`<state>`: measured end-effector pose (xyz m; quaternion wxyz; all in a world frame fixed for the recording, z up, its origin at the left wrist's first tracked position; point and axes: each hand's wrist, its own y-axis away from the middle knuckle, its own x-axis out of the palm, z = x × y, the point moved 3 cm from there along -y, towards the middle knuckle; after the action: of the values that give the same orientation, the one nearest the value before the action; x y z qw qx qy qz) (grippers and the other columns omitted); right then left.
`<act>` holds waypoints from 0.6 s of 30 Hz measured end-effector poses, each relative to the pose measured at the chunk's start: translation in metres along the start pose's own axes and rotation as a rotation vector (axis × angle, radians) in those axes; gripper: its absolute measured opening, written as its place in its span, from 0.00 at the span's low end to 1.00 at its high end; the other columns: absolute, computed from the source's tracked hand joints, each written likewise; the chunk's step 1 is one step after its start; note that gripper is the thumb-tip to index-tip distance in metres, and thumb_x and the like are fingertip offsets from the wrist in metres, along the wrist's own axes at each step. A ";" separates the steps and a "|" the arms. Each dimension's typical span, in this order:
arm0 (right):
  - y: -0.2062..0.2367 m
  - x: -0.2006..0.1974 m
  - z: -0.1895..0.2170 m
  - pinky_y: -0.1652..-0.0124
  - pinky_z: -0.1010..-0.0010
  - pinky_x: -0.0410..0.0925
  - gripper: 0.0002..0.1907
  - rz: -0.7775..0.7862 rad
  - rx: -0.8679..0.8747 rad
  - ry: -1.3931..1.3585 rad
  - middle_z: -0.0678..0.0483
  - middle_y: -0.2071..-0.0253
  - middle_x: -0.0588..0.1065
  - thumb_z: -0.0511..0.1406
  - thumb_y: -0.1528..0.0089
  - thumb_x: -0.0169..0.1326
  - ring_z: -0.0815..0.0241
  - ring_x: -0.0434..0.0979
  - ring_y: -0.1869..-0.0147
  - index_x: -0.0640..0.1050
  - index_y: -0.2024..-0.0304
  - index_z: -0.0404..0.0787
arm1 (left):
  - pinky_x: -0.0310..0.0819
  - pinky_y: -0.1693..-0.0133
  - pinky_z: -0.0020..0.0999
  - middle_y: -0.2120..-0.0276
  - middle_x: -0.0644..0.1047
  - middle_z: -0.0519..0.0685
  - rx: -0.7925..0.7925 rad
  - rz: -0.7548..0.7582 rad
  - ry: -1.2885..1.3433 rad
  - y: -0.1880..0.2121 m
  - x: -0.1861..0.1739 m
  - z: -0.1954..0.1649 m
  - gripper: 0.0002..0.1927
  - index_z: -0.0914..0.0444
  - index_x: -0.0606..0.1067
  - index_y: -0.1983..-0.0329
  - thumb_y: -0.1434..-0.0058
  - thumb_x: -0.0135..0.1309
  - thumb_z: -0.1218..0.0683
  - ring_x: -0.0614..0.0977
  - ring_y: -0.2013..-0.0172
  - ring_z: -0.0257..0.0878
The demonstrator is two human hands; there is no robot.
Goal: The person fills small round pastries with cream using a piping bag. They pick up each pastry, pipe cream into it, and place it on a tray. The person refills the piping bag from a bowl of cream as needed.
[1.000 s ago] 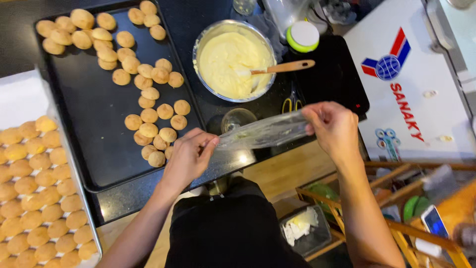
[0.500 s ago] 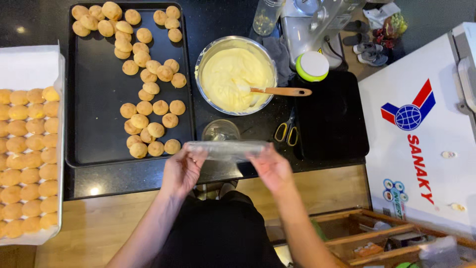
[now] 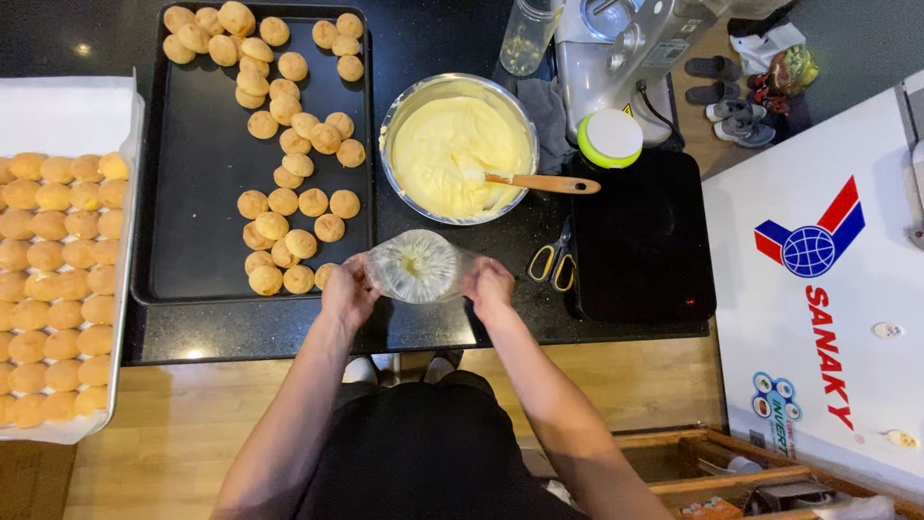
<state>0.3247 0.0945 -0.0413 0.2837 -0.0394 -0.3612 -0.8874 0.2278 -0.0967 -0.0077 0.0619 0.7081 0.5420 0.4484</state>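
Observation:
My left hand (image 3: 348,291) and my right hand (image 3: 489,285) grip the two sides of a clear plastic piping bag (image 3: 417,266), its mouth spread over a glass on the black counter. A little yellow cream shows inside it. Just beyond stands a metal bowl (image 3: 390,123) of pale yellow cream with a wooden-handled spatula (image 3: 539,182) resting in it. A black baking tray (image 3: 207,183) to the left carries several small golden puff pastries (image 3: 289,226). Yellow-handled scissors (image 3: 551,263) lie right of my right hand.
A paper-lined tray (image 3: 67,111) with several puffs sits at far left. A black induction hob (image 3: 640,241), a lidded green-rimmed container (image 3: 612,138), a mixer (image 3: 630,43) and a glass jar (image 3: 527,37) stand at right and back. A white chest freezer (image 3: 818,289) fills the right side.
The flat piping bag I held stretched out at the right has come to the counter's front edge and now stands opened over the glass, both hands on its rim.

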 end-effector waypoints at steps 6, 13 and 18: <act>-0.010 -0.019 -0.005 0.71 0.60 0.77 0.09 -0.033 -0.041 0.283 0.52 0.66 0.78 0.35 0.32 0.50 0.58 0.80 0.72 0.78 0.58 0.36 | 0.77 0.61 0.36 0.63 0.78 0.46 -0.050 -0.106 -0.095 0.003 -0.020 0.023 0.12 0.60 0.75 0.56 0.28 0.40 0.55 0.78 0.64 0.37; 0.005 -0.067 0.123 0.55 0.62 0.69 0.13 -0.336 -1.093 0.897 0.48 0.59 0.74 0.36 0.32 0.56 0.53 0.75 0.58 0.70 0.51 0.35 | 0.68 0.39 0.43 0.45 0.78 0.52 0.230 -0.109 -0.512 0.047 -0.044 0.052 0.20 0.64 0.71 0.37 0.28 0.40 0.52 0.77 0.43 0.46; -0.022 -0.044 0.218 0.54 0.49 0.69 0.25 -0.235 -0.865 1.457 0.42 0.62 0.80 0.52 0.33 0.54 0.38 0.78 0.53 0.75 0.52 0.35 | 0.45 0.31 0.57 0.32 0.63 0.68 0.854 0.018 -1.484 0.069 -0.020 0.071 0.31 0.69 0.65 0.33 0.39 0.54 0.55 0.53 0.28 0.67</act>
<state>0.3201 0.2730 0.0935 0.3111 0.4740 0.2801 -0.7746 0.3270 -0.1127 -0.0211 0.1249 0.7852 0.4779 -0.3735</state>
